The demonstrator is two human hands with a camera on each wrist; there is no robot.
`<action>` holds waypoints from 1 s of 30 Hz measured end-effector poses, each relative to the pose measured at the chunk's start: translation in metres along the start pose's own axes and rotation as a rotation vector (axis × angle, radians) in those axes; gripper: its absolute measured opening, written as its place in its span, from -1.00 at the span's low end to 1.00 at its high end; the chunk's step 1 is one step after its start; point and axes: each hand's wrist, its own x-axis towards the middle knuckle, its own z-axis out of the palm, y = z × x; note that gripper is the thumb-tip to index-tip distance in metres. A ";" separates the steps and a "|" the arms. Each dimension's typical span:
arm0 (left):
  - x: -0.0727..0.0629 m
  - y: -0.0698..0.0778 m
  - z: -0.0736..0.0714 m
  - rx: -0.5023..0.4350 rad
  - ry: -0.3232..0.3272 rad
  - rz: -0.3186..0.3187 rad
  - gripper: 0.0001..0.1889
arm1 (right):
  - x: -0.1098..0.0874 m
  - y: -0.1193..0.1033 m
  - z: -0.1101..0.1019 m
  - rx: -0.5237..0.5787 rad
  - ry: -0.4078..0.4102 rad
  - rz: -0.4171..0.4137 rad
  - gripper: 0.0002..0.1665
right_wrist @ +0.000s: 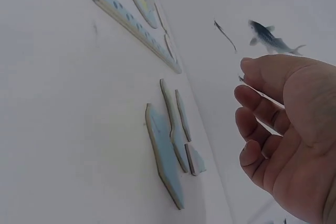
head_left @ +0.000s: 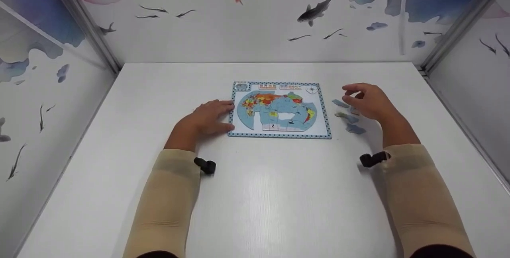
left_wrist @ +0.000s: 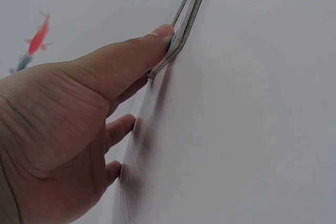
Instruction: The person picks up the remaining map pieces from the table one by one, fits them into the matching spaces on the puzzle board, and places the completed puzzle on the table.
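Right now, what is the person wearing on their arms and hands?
Both forearms are covered by snug beige sleeves, left sleeve and right sleeve. Each ends short of the wrist, where a small black camera mount sticks out, left mount and right mount. The left hand and right hand are bare.

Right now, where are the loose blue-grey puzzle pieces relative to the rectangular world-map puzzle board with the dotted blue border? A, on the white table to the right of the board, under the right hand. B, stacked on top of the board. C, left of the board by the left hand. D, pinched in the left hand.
A: the loose blue-grey puzzle pieces lie flat on the white table beside the world-map puzzle board, with the right hand above them, empty.
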 end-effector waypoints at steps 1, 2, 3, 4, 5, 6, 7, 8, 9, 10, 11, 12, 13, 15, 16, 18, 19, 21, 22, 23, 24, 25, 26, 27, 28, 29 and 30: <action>0.000 0.000 0.000 -0.003 -0.002 -0.002 -0.15 | 0.002 0.004 0.002 0.011 -0.002 0.018 -0.34; 0.000 0.001 -0.001 -0.003 -0.003 -0.003 -0.15 | 0.004 0.008 0.003 0.017 -0.005 0.033 -0.35; 0.000 0.001 -0.001 -0.003 -0.005 -0.002 -0.14 | 0.006 0.011 0.004 0.022 -0.008 0.049 -0.35; 0.000 0.000 -0.001 -0.003 -0.007 -0.003 -0.14 | 0.007 0.015 0.004 0.029 -0.010 0.061 -0.36; 0.000 0.000 -0.002 -0.002 -0.008 0.000 -0.14 | 0.009 0.019 0.005 0.038 -0.011 0.074 -0.36; 0.000 0.000 -0.002 -0.006 -0.009 -0.002 -0.14 | 0.010 0.023 0.006 0.045 -0.013 0.084 -0.37; 0.000 0.000 -0.002 -0.008 -0.010 -0.005 -0.13 | 0.011 0.026 0.008 0.049 -0.015 0.092 -0.37; 0.000 -0.001 -0.001 -0.006 -0.009 -0.005 -0.13 | 0.011 0.028 0.009 0.053 -0.017 0.094 -0.38; 0.000 -0.001 -0.001 -0.003 -0.008 -0.005 -0.13 | 0.012 0.030 0.010 0.057 -0.019 0.094 -0.38; 0.000 -0.002 -0.001 -0.002 -0.006 -0.004 -0.13 | 0.013 0.032 0.011 0.062 -0.019 0.094 -0.39; 0.000 -0.002 -0.001 0.000 -0.003 -0.003 -0.13 | 0.013 0.033 0.012 0.065 -0.020 0.094 -0.39; 0.000 -0.003 0.000 -0.001 -0.001 -0.002 -0.14 | 0.014 0.033 0.014 0.065 -0.023 0.092 -0.39; 0.000 -0.003 0.000 0.001 0.001 0.001 -0.14 | 0.014 0.033 0.015 0.061 -0.025 0.089 -0.39; 0.001 -0.004 0.001 0.001 0.002 0.001 -0.14 | 0.014 0.033 0.016 0.048 -0.033 0.090 -0.39; 0.001 -0.004 0.001 -0.001 0.002 0.002 -0.14 | 0.014 0.032 0.017 0.042 -0.038 0.094 -0.38; 0.001 -0.005 0.002 -0.004 0.001 -0.001 -0.14 | 0.014 0.032 0.018 0.029 -0.048 0.100 -0.38; 0.001 -0.005 0.002 -0.004 0.000 -0.005 -0.14 | 0.013 0.031 0.019 0.024 -0.052 0.102 -0.38; 0.000 -0.005 0.002 -0.005 -0.001 -0.005 -0.14 | 0.013 0.031 0.019 0.012 -0.059 0.102 -0.37; 0.000 -0.005 0.002 -0.006 -0.003 -0.005 -0.14 | 0.013 0.030 0.019 0.004 -0.062 0.101 -0.37; 0.000 -0.004 0.003 -0.009 -0.004 -0.007 -0.14 | 0.014 0.030 0.020 -0.007 -0.064 0.096 -0.37; 0.000 -0.004 0.003 -0.013 -0.005 -0.006 -0.14 | 0.014 0.029 0.020 -0.015 -0.066 0.091 -0.37; 0.000 -0.004 0.003 -0.015 -0.006 -0.006 -0.14 | 0.014 0.028 0.020 -0.025 -0.068 0.086 -0.37; 0.000 -0.004 0.003 -0.016 -0.005 -0.006 -0.14 | 0.015 0.028 0.020 -0.031 -0.070 0.084 -0.37; 0.001 -0.003 0.003 -0.019 -0.006 -0.008 -0.14 | 0.016 0.027 0.021 -0.034 -0.070 0.084 -0.38; 0.001 -0.003 0.003 -0.021 -0.007 -0.009 -0.14 | 0.017 0.026 0.021 -0.035 -0.070 0.083 -0.39; 0.001 -0.003 0.003 -0.021 -0.007 -0.010 -0.14 | 0.017 0.026 0.022 -0.032 -0.070 0.085 -0.40; 0.001 -0.003 0.003 -0.020 -0.006 -0.012 -0.15 | 0.018 0.025 0.022 -0.027 -0.070 0.088 -0.41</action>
